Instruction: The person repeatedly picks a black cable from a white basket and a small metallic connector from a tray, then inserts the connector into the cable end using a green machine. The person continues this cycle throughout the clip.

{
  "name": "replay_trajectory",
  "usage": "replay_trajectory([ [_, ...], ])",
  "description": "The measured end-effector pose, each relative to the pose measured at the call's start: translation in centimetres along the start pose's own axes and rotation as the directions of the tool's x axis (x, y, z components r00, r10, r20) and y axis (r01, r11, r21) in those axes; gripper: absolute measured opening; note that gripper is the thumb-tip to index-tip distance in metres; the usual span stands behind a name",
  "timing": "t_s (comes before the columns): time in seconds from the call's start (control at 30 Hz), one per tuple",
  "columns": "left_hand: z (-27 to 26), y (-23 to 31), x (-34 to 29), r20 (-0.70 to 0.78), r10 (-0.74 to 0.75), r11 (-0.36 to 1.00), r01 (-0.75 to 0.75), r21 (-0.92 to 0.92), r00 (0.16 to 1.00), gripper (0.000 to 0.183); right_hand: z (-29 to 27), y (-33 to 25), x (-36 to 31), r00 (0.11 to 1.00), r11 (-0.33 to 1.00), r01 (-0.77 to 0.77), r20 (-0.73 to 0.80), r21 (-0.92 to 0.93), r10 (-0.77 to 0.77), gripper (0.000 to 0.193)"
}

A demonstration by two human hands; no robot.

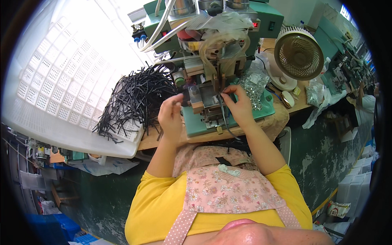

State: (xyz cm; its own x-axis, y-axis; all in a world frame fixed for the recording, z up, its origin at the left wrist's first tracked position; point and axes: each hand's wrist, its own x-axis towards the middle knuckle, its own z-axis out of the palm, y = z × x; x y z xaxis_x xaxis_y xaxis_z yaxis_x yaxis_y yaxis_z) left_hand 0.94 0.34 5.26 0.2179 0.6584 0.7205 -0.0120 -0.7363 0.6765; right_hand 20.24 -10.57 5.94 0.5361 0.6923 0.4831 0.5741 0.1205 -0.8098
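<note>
My right hand [240, 105] is at the right side of the machine's metal fixture [210, 100], thumb and forefinger pinched at the upper end of a thin dark strip [224, 118]. The strip hangs over the green machine base and curves down past the table's front edge. To the left of the fixture is my left hand [170, 117], its fingers curled and their tips close together beside a dark part of the machine. Whatever lies between those fingertips is too small to make out. A large tangled pile of black strips [139, 96] lies just left of this hand.
A white perforated crate [53, 77] stands tilted at the left, with strips on its near end. Right of the machine are a clear bag of small metal pieces [254, 86], a round fan [299, 56] and a second bag of pieces [313, 94]. Hoses hang over the fixture.
</note>
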Motion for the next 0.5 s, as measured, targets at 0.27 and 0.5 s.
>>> replay_trajectory([
  [0.27,5.2,4.1,-1.0,0.287,0.586,0.803,-0.590,-0.081,0.758,0.032,0.3,-1.0,0.1,0.994,0.975,-0.108,0.022,0.194,0.106,0.020],
  [0.5,6.6,2.4,-1.6,0.270,0.631,0.763,-0.645,-0.042,0.728,0.027,-6.5,6.7,0.1,0.951,0.980,0.052,-0.291,-0.191,-0.107,0.016],
])
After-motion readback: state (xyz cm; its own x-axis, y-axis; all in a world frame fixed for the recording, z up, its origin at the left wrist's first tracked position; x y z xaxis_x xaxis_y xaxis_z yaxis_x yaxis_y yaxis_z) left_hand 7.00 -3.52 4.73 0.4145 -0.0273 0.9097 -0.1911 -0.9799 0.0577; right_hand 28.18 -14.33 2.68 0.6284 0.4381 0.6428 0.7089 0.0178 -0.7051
